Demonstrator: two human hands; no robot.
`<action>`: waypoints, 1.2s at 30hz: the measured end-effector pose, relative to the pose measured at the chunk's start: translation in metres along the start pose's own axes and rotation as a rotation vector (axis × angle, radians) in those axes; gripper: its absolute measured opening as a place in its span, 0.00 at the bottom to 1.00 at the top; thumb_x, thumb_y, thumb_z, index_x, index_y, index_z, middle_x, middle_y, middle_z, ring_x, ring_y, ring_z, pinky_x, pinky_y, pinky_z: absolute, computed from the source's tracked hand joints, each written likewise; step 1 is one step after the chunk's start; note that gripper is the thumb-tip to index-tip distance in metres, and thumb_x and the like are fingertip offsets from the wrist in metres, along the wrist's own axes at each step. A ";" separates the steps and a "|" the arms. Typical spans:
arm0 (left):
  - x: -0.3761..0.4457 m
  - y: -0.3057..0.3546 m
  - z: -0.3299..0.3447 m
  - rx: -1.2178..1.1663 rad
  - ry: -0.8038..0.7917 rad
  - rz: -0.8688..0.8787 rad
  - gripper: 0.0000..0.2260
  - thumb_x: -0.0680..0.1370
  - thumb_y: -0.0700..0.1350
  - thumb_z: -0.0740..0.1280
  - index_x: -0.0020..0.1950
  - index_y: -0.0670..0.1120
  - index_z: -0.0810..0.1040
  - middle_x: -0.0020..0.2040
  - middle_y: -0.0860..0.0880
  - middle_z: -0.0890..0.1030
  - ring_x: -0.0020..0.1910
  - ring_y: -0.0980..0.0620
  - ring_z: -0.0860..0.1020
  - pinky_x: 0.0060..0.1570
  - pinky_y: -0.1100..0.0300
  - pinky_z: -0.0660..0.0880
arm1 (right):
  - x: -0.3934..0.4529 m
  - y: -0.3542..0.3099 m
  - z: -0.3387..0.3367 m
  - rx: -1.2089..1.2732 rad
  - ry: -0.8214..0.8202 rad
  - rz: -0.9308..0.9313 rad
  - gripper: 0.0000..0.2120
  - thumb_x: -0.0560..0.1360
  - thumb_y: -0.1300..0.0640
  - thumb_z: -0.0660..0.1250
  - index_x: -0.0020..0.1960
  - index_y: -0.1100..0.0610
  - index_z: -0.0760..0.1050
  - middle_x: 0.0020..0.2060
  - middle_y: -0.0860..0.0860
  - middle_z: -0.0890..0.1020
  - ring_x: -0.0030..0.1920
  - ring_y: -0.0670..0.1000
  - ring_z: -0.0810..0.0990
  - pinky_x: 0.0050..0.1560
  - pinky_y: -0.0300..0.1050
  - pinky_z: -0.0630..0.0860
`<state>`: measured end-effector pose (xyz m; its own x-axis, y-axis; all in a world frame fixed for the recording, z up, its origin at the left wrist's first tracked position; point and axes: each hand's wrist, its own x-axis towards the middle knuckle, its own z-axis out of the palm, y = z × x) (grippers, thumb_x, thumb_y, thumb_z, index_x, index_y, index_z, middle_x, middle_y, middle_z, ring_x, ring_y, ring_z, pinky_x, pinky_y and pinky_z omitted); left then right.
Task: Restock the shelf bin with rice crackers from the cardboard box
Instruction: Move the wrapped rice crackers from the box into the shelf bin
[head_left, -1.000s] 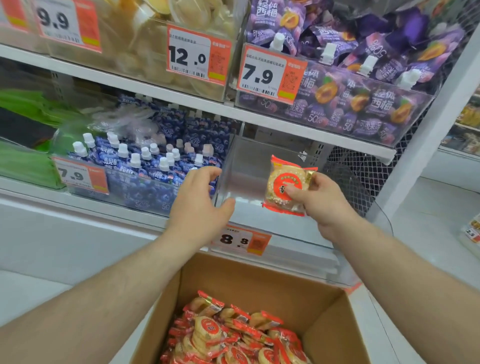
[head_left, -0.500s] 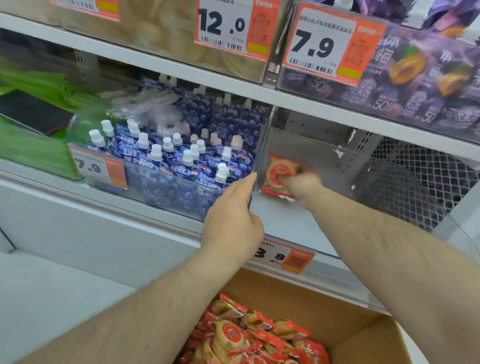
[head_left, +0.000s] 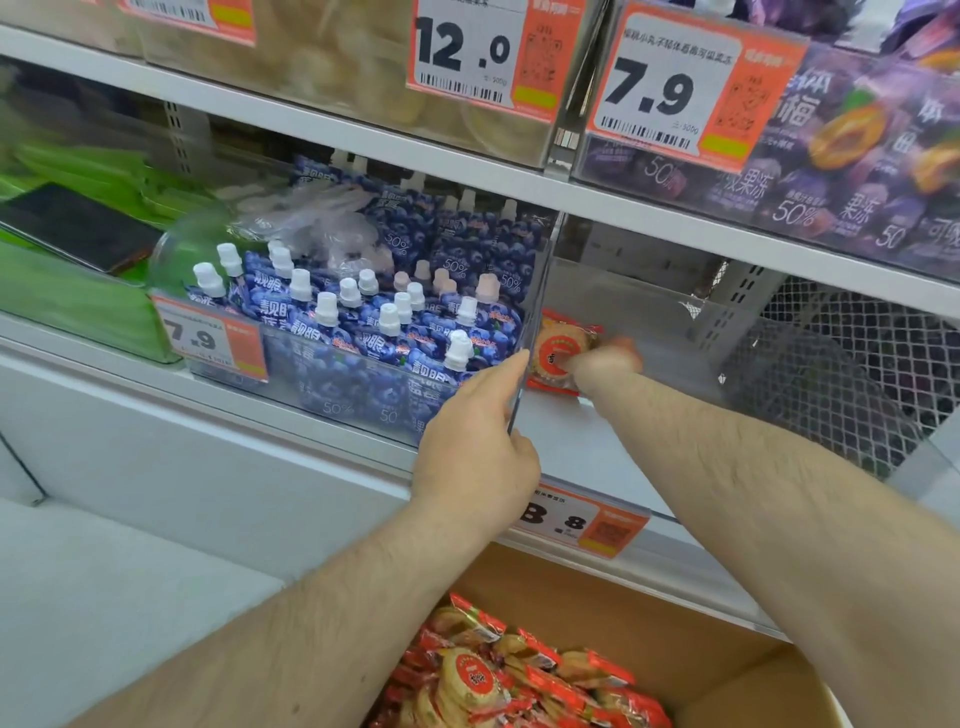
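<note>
My right hand (head_left: 605, 361) reaches deep into the clear shelf bin (head_left: 644, 332) and pinches a rice cracker pack (head_left: 556, 345), red-edged with a round red label, near the bin's back left. My left hand (head_left: 475, 447) grips the clear divider wall (head_left: 535, 322) at the bin's left front corner, thumb inside. Below, the open cardboard box (head_left: 649, 618) holds several more rice cracker packs (head_left: 498, 675). The bin's floor shows no other packs.
Left of the bin stands a bin of blue spouted jelly pouches (head_left: 363, 322). A shelf (head_left: 649, 218) with price tags and purple pouches overhangs closely above. An orange 8.8 price tag (head_left: 582, 525) hangs on the bin's front edge. Wire mesh (head_left: 852, 384) closes the right side.
My right hand has carried the cracker pack from in front of the shelf into the back of the bin. My left hand stayed on the divider. The view moved closer.
</note>
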<state>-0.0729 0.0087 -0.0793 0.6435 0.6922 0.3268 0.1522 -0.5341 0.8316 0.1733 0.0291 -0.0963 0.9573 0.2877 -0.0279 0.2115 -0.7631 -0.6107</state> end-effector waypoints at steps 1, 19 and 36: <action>0.000 0.000 0.000 -0.002 0.000 0.005 0.31 0.74 0.34 0.62 0.75 0.55 0.65 0.67 0.54 0.73 0.58 0.48 0.76 0.60 0.54 0.74 | 0.000 0.001 0.000 -0.003 0.011 -0.002 0.19 0.69 0.48 0.75 0.54 0.58 0.79 0.50 0.53 0.83 0.50 0.53 0.83 0.51 0.46 0.81; -0.022 0.016 -0.006 0.154 0.151 0.545 0.12 0.69 0.44 0.64 0.52 0.49 0.71 0.46 0.56 0.66 0.38 0.59 0.64 0.33 0.63 0.66 | -0.140 0.024 -0.096 0.157 0.154 -0.411 0.03 0.70 0.58 0.68 0.42 0.51 0.77 0.36 0.44 0.80 0.40 0.48 0.78 0.40 0.39 0.71; -0.071 -0.033 0.020 0.690 -1.189 0.068 0.19 0.77 0.49 0.65 0.68 0.52 0.72 0.61 0.53 0.77 0.58 0.52 0.75 0.59 0.57 0.73 | -0.247 0.262 0.079 -0.518 -0.718 -0.013 0.25 0.69 0.36 0.65 0.56 0.54 0.73 0.50 0.53 0.80 0.54 0.56 0.80 0.46 0.44 0.74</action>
<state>-0.1087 -0.0321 -0.1390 0.8599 0.0140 -0.5103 0.2084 -0.9221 0.3260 -0.0230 -0.1967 -0.3119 0.6365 0.4592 -0.6197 0.4506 -0.8734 -0.1844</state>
